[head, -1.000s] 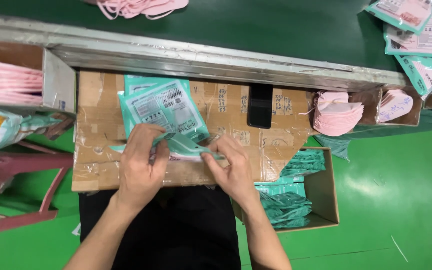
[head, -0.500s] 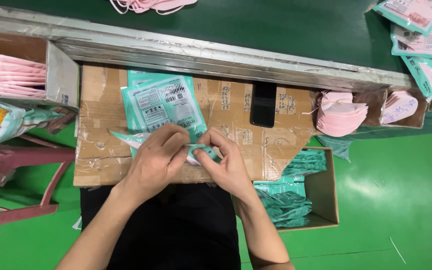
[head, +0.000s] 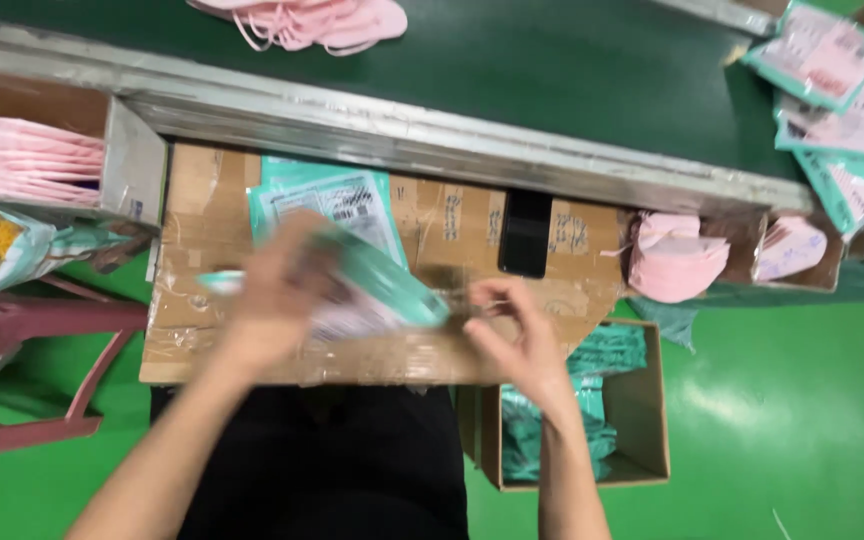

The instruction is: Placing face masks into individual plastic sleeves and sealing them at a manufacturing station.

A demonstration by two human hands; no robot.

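**Two hands over a cardboard surface, one holding a teal packet**

Seen from above. The left hand (head: pixel 277 300), blurred by motion, is closed around a flat teal-edged packet (head: pixel 377 295). The packet's long axis runs from about ten o'clock to four o'clock, and its free end points toward the right hand (head: pixel 512 335). That hand sits just beside the packet's tip, at three o'clock from it, with fingers loosely curled and thumb near forefinger — holding nothing that can be made out. The left hand is the nearer one, since it already has the packet.

Both hands hover over a taped cardboard surface (head: pixel 452 220). At twelve o'clock from the left hand lies a stack of teal packets (head: pixel 337 195); a dark phone (head: pixel 525 232) lies at twelve o'clock from the right hand. At five o'clock from the right hand an open cardboard box (head: pixel 642 420) holds more teal packets. Pink masks (head: pixel 672 262) are piled at two o'clock, beyond the surface's edge. Nothing lies between the packet's tip and the right hand.
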